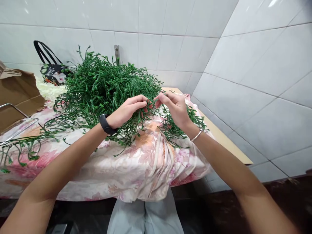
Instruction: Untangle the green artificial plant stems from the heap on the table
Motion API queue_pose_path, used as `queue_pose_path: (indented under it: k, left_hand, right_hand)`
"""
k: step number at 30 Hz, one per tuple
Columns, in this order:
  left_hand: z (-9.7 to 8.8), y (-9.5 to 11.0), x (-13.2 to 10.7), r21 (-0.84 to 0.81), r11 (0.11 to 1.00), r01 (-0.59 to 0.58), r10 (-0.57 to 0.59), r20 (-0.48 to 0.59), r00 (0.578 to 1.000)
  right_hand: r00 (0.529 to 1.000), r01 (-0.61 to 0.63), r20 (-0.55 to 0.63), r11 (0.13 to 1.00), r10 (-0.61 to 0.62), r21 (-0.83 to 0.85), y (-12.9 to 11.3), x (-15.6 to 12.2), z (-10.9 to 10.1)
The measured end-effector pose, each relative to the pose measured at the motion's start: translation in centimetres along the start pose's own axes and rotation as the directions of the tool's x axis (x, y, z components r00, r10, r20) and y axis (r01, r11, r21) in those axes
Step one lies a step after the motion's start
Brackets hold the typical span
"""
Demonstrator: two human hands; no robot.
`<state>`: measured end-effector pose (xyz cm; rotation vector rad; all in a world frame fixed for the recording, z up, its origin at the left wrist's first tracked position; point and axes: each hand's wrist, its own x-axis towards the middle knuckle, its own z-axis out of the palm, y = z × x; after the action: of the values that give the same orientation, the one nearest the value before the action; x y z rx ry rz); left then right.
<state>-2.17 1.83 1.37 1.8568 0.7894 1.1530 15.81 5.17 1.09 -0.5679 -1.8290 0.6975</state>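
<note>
A large heap of green artificial stems with small forked tips lies on the flowered cloth. At its right front edge my left hand has its fingers pinched on a thin green stem. My right hand, a little to the right, pinches the same slender greenery between thumb and fingertips. Just where the stem runs between the two hands is partly hidden by the fingers. Under and beside my right hand lies a smaller bunch of green stems.
A flowered cloth covers the table and bunches at the front. On the left are an open cardboard box, a metal wire frame, pale flowers and a black floral bag. Tiled walls close in behind and right.
</note>
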Motion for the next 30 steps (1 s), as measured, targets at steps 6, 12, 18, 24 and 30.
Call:
queue_pose_path:
  k: [6,12,18,24,30]
  left_hand:
    - [-0.6,0.2,0.0,0.093,0.995,0.022,-0.019,-0.027,0.999]
    - [-1.2,0.7,-0.2,0.198,0.98,0.006,0.022,-0.14,0.99]
    - [-0.9,0.2,0.0,0.106,0.988,0.111,-0.08,-0.265,0.961]
    - [-0.2,0.1,-0.2,-0.023,0.989,0.147,-0.147,-0.331,0.932]
    - [0.6,0.2,-0.6,0.065,0.996,-0.066,0.078,-0.197,0.977]
  right_hand:
    - [0.994,-0.109,0.003,0.969,0.111,0.223,-0.1,0.3,-0.4]
    - [0.978,-0.205,0.047,0.902,0.202,0.381,-0.6,0.6,-1.0]
    - [0.946,-0.139,-0.267,0.973,0.186,0.186,-0.5,0.1,-0.1]
    - [0.965,0.091,-0.239,0.993,-0.107,-0.08,-1.3,-1.2,0.6]
    - [0.997,-0.073,-0.013,0.997,0.073,-0.026,-0.5,-1.8,1.6]
